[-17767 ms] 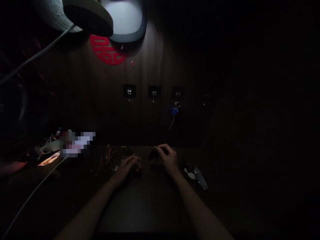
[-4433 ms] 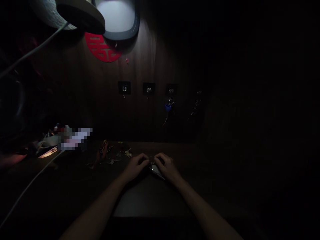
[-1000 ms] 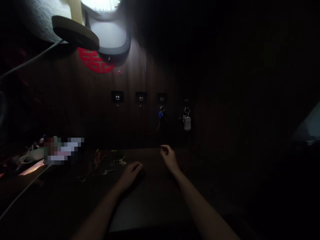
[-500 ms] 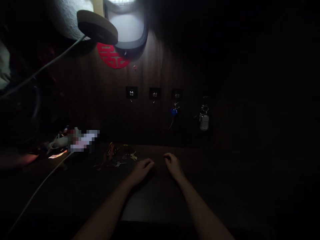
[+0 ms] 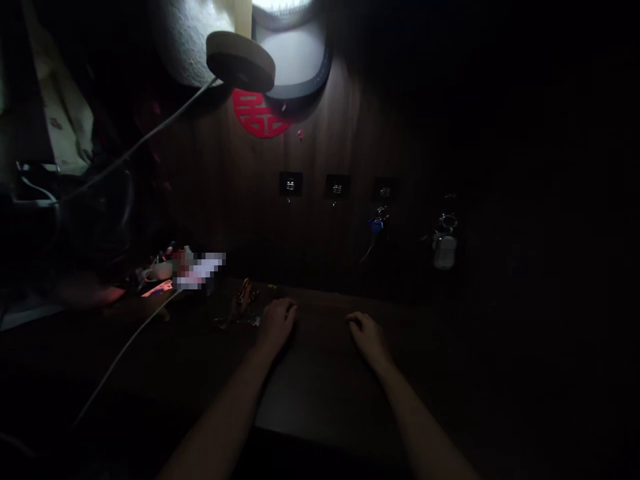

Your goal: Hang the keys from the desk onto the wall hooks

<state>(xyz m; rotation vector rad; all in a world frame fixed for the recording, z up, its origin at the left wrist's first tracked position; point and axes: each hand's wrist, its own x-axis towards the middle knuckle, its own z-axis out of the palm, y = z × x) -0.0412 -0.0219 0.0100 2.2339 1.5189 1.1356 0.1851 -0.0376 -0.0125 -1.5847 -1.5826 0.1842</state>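
Note:
The scene is very dark. My left hand [image 5: 277, 321] lies palm down on the dark table [image 5: 310, 393], its fingers resting at the right edge of a small pile of loose keys [image 5: 243, 301]. Part of the pile is hidden under it. My right hand [image 5: 365, 333] rests on the table a little to the right, fingers loosely bent, with nothing in it. On the wood wall behind is a row of small hooks [image 5: 291, 184]. A key with a blue tag [image 5: 376, 224] hangs on the third hook. A white key fob [image 5: 444, 251] hangs on the fourth.
A lamp [image 5: 241, 60] with a white cable [image 5: 125, 347] stands over the left side, under a lit panel [image 5: 295, 53] and a red paper emblem [image 5: 260, 117]. Clutter [image 5: 165, 270] lies at the table's left. The right side is too dark to read.
The view has swung left. My left hand has slid left onto the key pile. My right hand has come down from near the wall to rest on the table.

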